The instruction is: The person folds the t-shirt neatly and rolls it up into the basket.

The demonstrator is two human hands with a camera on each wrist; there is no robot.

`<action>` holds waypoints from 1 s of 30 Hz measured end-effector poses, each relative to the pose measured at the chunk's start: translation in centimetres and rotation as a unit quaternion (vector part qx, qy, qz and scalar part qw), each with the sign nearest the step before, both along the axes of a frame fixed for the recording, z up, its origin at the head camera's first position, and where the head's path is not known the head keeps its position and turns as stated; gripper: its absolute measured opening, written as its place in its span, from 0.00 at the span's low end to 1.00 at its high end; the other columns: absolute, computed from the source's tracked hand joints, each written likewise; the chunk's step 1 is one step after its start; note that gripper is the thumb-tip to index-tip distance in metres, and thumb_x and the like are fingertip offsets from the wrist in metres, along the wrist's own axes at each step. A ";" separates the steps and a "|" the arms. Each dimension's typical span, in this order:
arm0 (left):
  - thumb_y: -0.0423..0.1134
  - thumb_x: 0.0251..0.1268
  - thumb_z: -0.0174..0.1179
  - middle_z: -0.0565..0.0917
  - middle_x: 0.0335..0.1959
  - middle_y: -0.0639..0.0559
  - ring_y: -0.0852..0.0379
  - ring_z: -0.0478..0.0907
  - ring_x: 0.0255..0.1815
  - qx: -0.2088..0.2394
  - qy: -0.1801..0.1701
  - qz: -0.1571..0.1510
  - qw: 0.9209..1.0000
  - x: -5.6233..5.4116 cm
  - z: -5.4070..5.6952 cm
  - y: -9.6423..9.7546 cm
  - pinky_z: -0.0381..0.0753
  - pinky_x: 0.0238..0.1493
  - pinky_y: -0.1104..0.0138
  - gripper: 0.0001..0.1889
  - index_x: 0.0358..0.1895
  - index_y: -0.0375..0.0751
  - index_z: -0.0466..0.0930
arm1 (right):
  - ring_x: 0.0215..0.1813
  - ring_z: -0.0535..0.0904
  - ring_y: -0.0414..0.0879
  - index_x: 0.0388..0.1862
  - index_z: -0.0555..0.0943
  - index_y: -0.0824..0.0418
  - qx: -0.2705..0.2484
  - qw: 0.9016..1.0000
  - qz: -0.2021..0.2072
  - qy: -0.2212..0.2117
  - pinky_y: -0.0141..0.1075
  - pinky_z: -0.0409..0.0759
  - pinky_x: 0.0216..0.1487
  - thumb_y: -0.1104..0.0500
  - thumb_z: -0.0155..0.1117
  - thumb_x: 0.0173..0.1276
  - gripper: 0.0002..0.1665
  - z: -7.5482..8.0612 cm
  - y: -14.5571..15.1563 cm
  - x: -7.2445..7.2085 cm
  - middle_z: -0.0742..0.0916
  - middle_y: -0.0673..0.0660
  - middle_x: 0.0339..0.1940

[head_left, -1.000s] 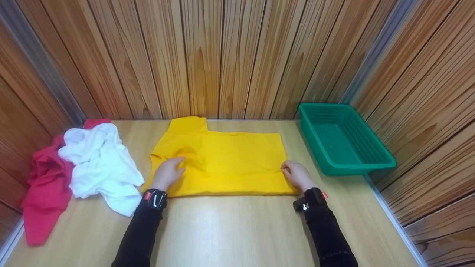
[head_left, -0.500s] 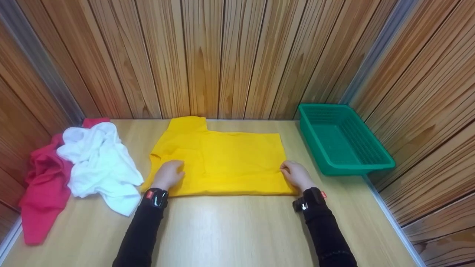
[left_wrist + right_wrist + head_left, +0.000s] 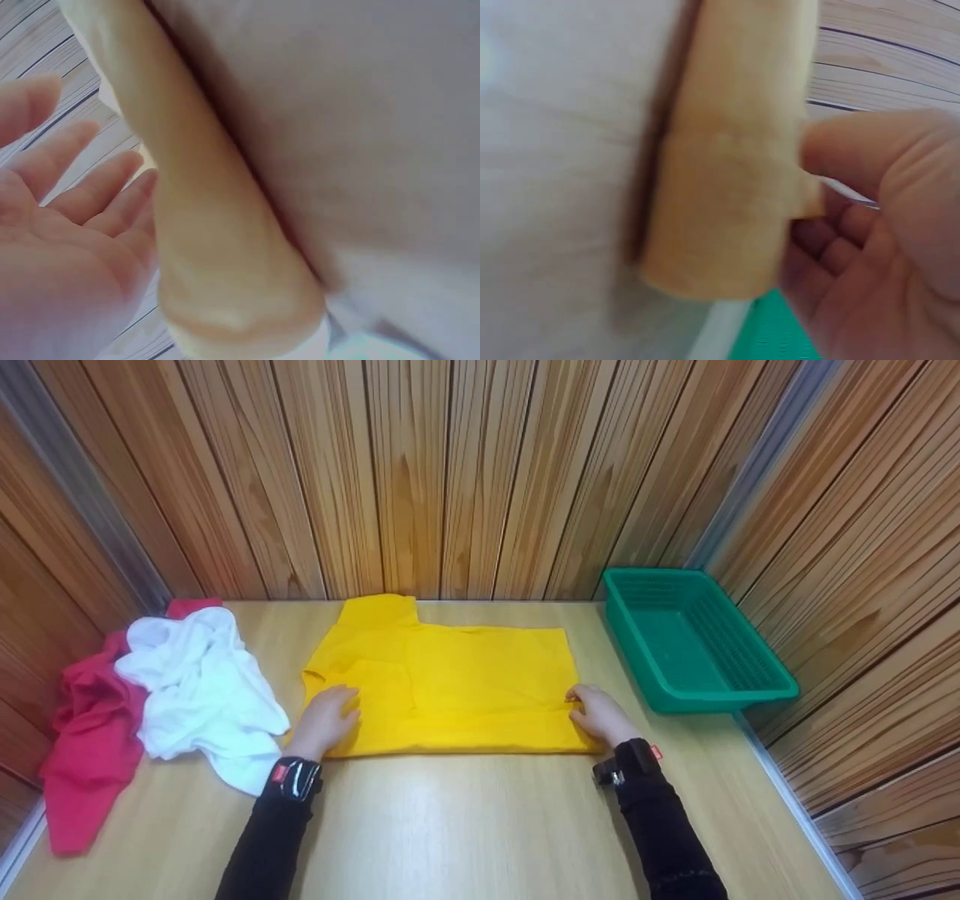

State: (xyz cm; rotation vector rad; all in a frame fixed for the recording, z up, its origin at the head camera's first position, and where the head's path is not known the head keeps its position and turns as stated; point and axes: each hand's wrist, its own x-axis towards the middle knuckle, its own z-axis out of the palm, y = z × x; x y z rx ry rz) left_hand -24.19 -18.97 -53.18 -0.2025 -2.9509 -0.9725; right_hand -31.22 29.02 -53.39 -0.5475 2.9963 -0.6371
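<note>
Tabletop (image 3: 465,825), planking (image 3: 480,480) | left hand (image 3: 325,721) relaxed, empty | right hand (image 3: 601,714) curled at yellow cloth (image 3: 480,682), grip unclear

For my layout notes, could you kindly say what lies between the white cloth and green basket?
The head view shows the yellow garment, left hand, right hand and bare tabletop there.

Left hand (image 3: 324,723), thumb apart from fingers, is over one end of the yellow garment (image 3: 480,682); right hand (image 3: 601,715) is at the opposite end, fingertips at its edge. Garment lies flat, mostly between the hands. Crumpled white cloth (image 3: 202,690) lies left of left hand, overlapping red cloth (image 3: 94,757) farther left. Green basket (image 3: 675,634) stands beyond right hand, to its right.
</note>
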 end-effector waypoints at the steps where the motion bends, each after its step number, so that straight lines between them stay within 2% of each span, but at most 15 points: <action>1: 0.34 0.71 0.55 0.70 0.66 0.27 0.31 0.64 0.68 -0.001 0.009 -0.002 1.000 0.4 0.0 -0.2 0.57 0.70 0.42 0.23 0.66 0.26 0.69 | 0.54 0.76 0.61 0.53 0.77 0.69 0.001 1.000 -0.002 -0.001 0.54 0.72 0.61 0.65 0.65 0.67 0.17 0.2 0.1 0.2 0.81 0.67 0.50; 5: 0.32 0.71 0.55 0.72 0.63 0.27 0.30 0.66 0.66 -0.004 0.034 -0.009 0.999 1.7 0.3 -0.4 0.60 0.68 0.42 0.22 0.64 0.25 0.71 | 0.60 0.73 0.64 0.60 0.74 0.70 0.013 1.000 -0.001 0.013 0.56 0.67 0.65 0.61 0.65 0.68 0.25 0.8 0.4 1.3 0.79 0.70 0.57; 10: 0.33 0.73 0.53 0.74 0.62 0.28 0.31 0.68 0.65 -0.006 0.021 0.002 1.000 2.8 0.7 -0.5 0.62 0.67 0.42 0.21 0.64 0.26 0.72 | 0.61 0.73 0.64 0.59 0.75 0.71 0.022 0.999 0.019 0.033 0.56 0.66 0.66 0.61 0.65 0.69 0.23 1.4 0.3 2.5 0.80 0.69 0.57; 13: 0.33 0.73 0.53 0.76 0.59 0.28 0.32 0.71 0.62 -0.015 0.022 0.016 1.000 3.3 1.0 -0.6 0.65 0.65 0.42 0.19 0.62 0.26 0.73 | 0.58 0.76 0.63 0.55 0.78 0.71 0.019 0.998 0.031 0.049 0.55 0.69 0.64 0.61 0.66 0.68 0.20 1.6 0.0 2.9 0.83 0.68 0.53; 18: 0.31 0.68 0.58 0.81 0.50 0.30 0.32 0.76 0.53 -0.056 0.051 0.032 0.997 4.0 1.0 -0.5 0.71 0.58 0.42 0.15 0.53 0.26 0.79 | 0.47 0.80 0.60 0.45 0.82 0.69 0.013 0.995 0.066 0.078 0.53 0.76 0.54 0.63 0.67 0.66 0.11 1.8 -0.3 3.5 0.85 0.64 0.42; 23: 0.28 0.62 0.62 0.83 0.41 0.34 0.34 0.78 0.46 -0.093 0.075 0.028 0.992 4.5 0.6 -0.4 0.75 0.51 0.44 0.10 0.45 0.28 0.83 | 0.38 0.76 0.54 0.41 0.82 0.66 0.029 0.994 0.083 0.058 0.50 0.76 0.46 0.64 0.67 0.65 0.08 1.8 -0.5 3.8 0.83 0.59 0.35; 30: 0.27 0.60 0.61 0.78 0.28 0.42 0.40 0.77 0.33 -0.133 0.086 0.021 0.987 4.5 -0.2 -0.3 0.76 0.38 0.49 0.01 0.32 0.34 0.82 | 0.33 0.72 0.50 0.40 0.82 0.64 0.056 0.994 0.086 0.029 0.46 0.75 0.39 0.64 0.70 0.62 0.09 1.3 -0.7 3.9 0.79 0.55 0.30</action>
